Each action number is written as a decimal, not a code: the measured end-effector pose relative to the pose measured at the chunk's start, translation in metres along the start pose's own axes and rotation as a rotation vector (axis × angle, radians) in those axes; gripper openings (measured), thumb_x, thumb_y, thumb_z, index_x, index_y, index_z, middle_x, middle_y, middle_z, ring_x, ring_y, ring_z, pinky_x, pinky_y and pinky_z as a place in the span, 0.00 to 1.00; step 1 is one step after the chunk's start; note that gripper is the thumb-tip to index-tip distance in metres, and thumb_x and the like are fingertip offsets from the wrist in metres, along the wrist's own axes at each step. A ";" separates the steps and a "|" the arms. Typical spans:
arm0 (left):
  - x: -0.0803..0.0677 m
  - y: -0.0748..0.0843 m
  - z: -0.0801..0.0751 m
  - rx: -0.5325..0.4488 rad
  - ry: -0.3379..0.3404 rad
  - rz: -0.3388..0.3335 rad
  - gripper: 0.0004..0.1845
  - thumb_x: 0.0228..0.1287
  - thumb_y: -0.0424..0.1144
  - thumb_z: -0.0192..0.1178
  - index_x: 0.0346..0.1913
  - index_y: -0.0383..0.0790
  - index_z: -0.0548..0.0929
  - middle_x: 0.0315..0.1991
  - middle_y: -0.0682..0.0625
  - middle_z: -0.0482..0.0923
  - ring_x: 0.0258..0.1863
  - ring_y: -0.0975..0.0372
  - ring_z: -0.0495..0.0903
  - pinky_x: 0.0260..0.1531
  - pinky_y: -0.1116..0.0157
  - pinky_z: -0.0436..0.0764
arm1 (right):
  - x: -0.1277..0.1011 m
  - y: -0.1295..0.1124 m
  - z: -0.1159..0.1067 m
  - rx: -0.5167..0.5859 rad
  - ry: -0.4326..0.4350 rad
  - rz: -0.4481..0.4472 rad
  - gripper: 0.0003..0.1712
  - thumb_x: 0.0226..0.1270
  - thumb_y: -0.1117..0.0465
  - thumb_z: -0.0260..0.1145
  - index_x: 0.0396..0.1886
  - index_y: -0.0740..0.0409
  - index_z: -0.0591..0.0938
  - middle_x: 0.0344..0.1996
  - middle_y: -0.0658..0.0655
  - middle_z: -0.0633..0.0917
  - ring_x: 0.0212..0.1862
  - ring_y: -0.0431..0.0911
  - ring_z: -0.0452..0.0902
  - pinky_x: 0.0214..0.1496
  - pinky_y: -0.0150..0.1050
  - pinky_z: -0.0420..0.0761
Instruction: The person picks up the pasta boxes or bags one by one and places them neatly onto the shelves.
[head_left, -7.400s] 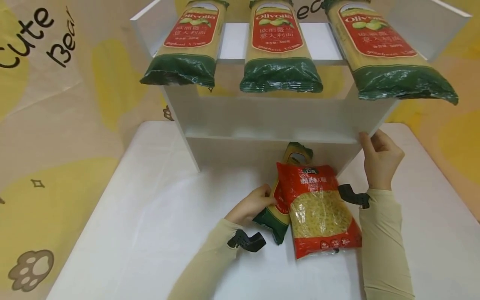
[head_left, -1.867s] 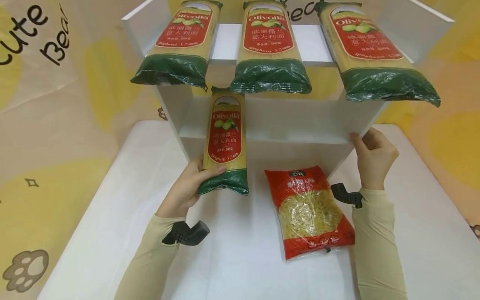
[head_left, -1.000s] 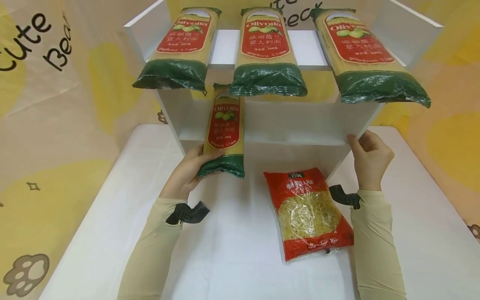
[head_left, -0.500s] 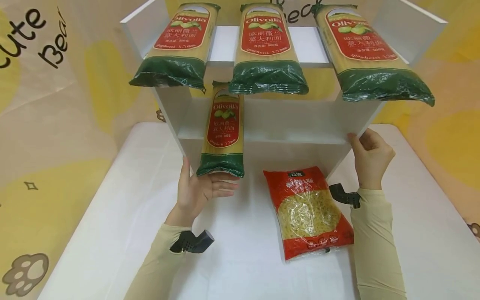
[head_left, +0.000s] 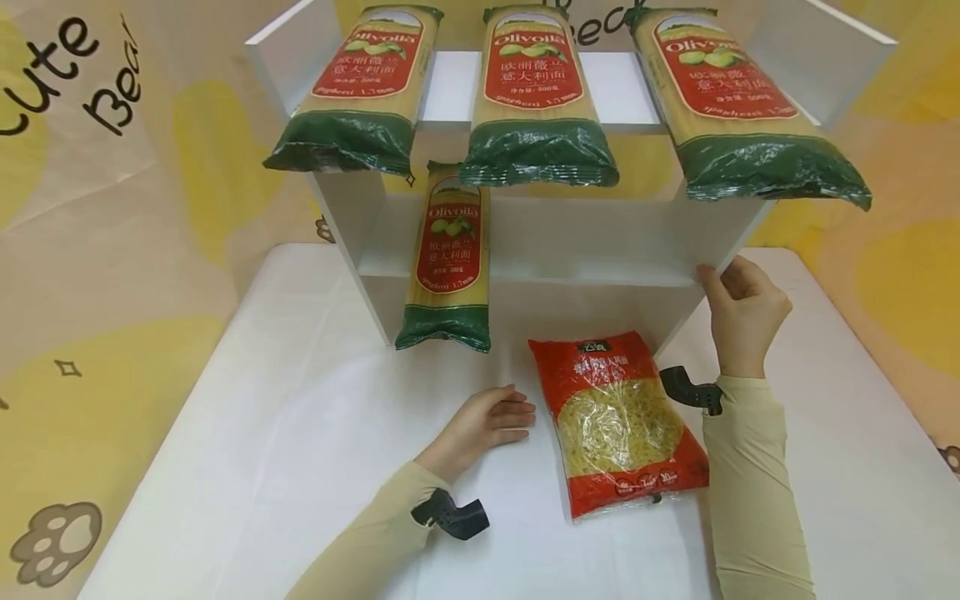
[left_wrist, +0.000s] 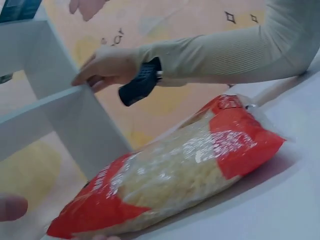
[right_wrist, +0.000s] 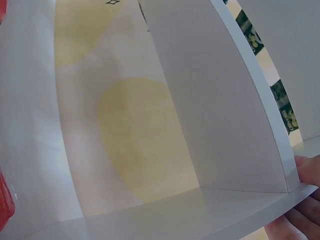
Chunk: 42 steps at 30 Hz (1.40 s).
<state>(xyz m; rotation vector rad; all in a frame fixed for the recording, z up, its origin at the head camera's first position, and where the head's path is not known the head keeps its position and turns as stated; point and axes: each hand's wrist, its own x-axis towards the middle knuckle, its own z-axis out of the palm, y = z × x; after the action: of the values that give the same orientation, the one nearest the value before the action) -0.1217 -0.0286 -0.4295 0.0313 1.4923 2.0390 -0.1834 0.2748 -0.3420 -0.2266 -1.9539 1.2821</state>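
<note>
My left hand [head_left: 483,425] hovers low over the table, fingers extended toward a red bag of pasta [head_left: 618,421] and holding nothing. In the left wrist view the same pasta bag [left_wrist: 170,175] lies close ahead, with fingertips at the lower edge. My right hand [head_left: 746,312] grips the right side panel of a white shelf unit [head_left: 592,242] at the middle board; the right wrist view shows the thumb and fingers around that panel's edge [right_wrist: 280,150]. A spaghetti pack [head_left: 450,258] rests on the middle shelf at its left end, its green end jutting out past the front.
Three more spaghetti packs lie on the top shelf: left [head_left: 367,83], centre [head_left: 532,92] and right [head_left: 735,100], their green ends overhanging the front. The white-covered table [head_left: 300,467] carries the unit. A patterned cloth [head_left: 112,250] hangs behind.
My left hand carried the spaghetti pack from beside the pasta bag up to the middle shelf, let it go, and moved down and right toward the bag. The right hand kept its grip.
</note>
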 end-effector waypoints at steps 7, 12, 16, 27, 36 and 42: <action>0.008 -0.003 0.025 0.042 0.003 -0.073 0.25 0.71 0.42 0.47 0.60 0.24 0.63 0.54 0.35 0.70 0.54 0.47 0.73 0.55 0.54 0.74 | 0.000 0.000 0.001 0.000 0.004 -0.009 0.13 0.58 0.62 0.69 0.44 0.60 0.86 0.38 0.50 0.86 0.37 0.29 0.81 0.44 0.27 0.79; 0.012 -0.001 0.035 0.011 0.000 -0.115 0.22 0.69 0.41 0.53 0.57 0.25 0.69 0.51 0.41 0.72 0.50 0.53 0.74 0.56 0.55 0.73 | 0.000 0.000 0.000 0.002 0.004 0.006 0.14 0.58 0.62 0.69 0.44 0.60 0.86 0.39 0.50 0.86 0.37 0.29 0.81 0.44 0.27 0.79; 0.016 0.001 0.045 0.012 0.015 -0.125 0.18 0.67 0.38 0.55 0.52 0.26 0.74 0.45 0.45 0.74 0.45 0.56 0.74 0.55 0.56 0.74 | 0.000 0.000 -0.002 0.004 0.006 0.027 0.14 0.59 0.61 0.69 0.45 0.59 0.86 0.40 0.50 0.86 0.37 0.30 0.81 0.45 0.28 0.79; 0.021 -0.008 0.089 -0.033 0.159 -0.027 0.33 0.58 0.33 0.60 0.63 0.34 0.56 0.53 0.44 0.64 0.53 0.55 0.65 0.58 0.57 0.66 | -0.001 0.002 -0.001 -0.042 0.001 0.034 0.15 0.59 0.60 0.69 0.46 0.56 0.86 0.41 0.52 0.86 0.38 0.29 0.81 0.46 0.29 0.79; 0.027 -0.015 0.103 -0.118 0.118 0.013 0.41 0.55 0.29 0.61 0.68 0.42 0.49 0.56 0.46 0.62 0.56 0.55 0.64 0.60 0.54 0.63 | 0.000 0.000 0.000 -0.028 0.011 0.010 0.14 0.58 0.61 0.69 0.44 0.59 0.86 0.37 0.49 0.86 0.36 0.27 0.80 0.44 0.27 0.79; 0.033 -0.022 0.101 -0.132 0.112 -0.037 0.38 0.54 0.29 0.63 0.65 0.39 0.54 0.53 0.46 0.67 0.53 0.55 0.69 0.58 0.56 0.69 | -0.001 0.000 0.000 -0.030 0.013 0.012 0.14 0.58 0.60 0.69 0.44 0.60 0.86 0.36 0.48 0.86 0.35 0.27 0.80 0.43 0.26 0.79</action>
<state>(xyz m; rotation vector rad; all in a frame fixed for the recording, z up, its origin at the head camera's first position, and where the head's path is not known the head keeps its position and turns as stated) -0.1020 0.0777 -0.4227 -0.1646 1.4094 2.1353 -0.1830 0.2741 -0.3429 -0.2613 -1.9646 1.2570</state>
